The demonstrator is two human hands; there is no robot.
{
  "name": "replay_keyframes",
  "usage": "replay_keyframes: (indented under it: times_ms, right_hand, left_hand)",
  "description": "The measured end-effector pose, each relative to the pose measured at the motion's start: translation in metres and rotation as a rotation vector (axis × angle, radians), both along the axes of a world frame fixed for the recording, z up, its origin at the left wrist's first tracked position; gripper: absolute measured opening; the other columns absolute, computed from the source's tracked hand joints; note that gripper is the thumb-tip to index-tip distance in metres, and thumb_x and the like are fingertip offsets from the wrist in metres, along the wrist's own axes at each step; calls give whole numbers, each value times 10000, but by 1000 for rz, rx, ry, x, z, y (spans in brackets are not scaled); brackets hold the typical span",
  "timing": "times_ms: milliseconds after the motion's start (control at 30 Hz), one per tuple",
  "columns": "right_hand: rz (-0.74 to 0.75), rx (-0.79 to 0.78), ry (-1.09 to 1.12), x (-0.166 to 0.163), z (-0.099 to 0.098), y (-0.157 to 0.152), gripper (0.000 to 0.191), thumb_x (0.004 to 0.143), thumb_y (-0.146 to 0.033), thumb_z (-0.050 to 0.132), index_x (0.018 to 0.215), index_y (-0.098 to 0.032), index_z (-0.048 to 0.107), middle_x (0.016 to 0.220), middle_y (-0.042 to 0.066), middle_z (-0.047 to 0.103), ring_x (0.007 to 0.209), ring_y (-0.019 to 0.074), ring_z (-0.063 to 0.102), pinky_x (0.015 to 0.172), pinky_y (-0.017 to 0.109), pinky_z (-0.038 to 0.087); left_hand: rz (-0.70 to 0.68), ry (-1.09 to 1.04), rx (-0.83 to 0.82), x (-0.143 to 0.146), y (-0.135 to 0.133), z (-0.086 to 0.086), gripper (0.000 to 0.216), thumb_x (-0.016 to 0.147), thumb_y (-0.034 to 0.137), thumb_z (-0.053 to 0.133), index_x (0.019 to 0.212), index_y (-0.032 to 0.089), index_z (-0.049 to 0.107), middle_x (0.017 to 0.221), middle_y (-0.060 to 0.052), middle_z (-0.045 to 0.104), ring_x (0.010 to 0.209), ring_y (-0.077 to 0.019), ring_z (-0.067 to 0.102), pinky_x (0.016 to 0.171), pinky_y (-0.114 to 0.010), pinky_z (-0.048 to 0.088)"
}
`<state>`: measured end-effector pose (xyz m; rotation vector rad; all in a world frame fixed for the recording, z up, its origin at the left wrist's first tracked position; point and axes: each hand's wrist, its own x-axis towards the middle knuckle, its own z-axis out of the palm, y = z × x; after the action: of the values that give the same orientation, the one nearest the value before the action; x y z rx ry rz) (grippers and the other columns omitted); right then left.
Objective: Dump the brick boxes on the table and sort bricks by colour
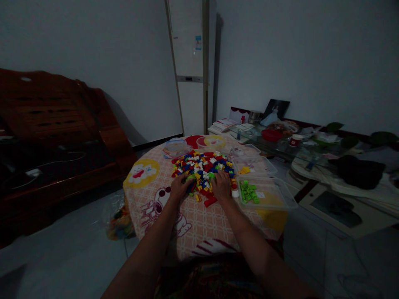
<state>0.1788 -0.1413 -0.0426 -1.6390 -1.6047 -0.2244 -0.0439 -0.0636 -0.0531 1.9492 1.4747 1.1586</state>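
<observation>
A heap of small toy bricks in red, blue, yellow, white and green lies on a round table under a patterned cloth. My left hand rests at the heap's near left edge, fingers curled into the bricks. At the near right edge my right hand lies palm down with fingers bent among the pieces. What either hand pinches is hidden. A red brick lies loose just in front of my right hand.
Clear plastic trays stand to the right: one with green bricks, one with a yellow brick. More clear containers sit behind the heap. A wooden sofa is at left, a cluttered low table at right.
</observation>
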Motion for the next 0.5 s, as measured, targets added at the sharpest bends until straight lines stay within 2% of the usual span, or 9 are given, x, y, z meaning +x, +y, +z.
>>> replay_keyframes:
  times_ms: [167, 300, 433, 500]
  right_hand:
    - [-5, 106, 150, 19, 25, 0, 244, 952, -220, 563, 1130, -192, 727, 1150, 130, 754, 1074, 256, 664, 988, 383, 501]
    - [-115, 109, 186, 60, 52, -4, 240, 930, -238, 559, 1086, -191, 735, 1027, 117, 757, 964, 255, 667, 911, 368, 499]
    - [-344, 75, 188, 98, 61, -11, 276, 889, -231, 573, 1089, -130, 734, 1043, 173, 750, 973, 290, 655, 948, 422, 481]
    - [-384, 77, 160, 102, 59, -14, 303, 880, -208, 575, 1115, -98, 730, 1105, 207, 741, 1032, 307, 647, 1005, 453, 458]
  left_hand:
    - [12, -28, -22, 0, 1, -2, 412, 803, 557, 697, 1027, 222, 781, 1143, -75, 782, 1065, -295, 690, 979, -410, 523]
    - [16, -27, -16, 1, 0, 1, 406, 798, 561, 704, 1009, 224, 785, 1126, -70, 786, 1072, -295, 690, 986, -405, 525]
    - [13, -23, -25, 2, -2, 4, 415, 803, 573, 697, 1009, 225, 790, 1092, -56, 789, 1063, -291, 692, 970, -392, 528]
    - [14, -26, -25, 3, -2, 4, 419, 803, 576, 696, 1009, 224, 790, 1102, -55, 787, 1065, -288, 692, 972, -390, 528]
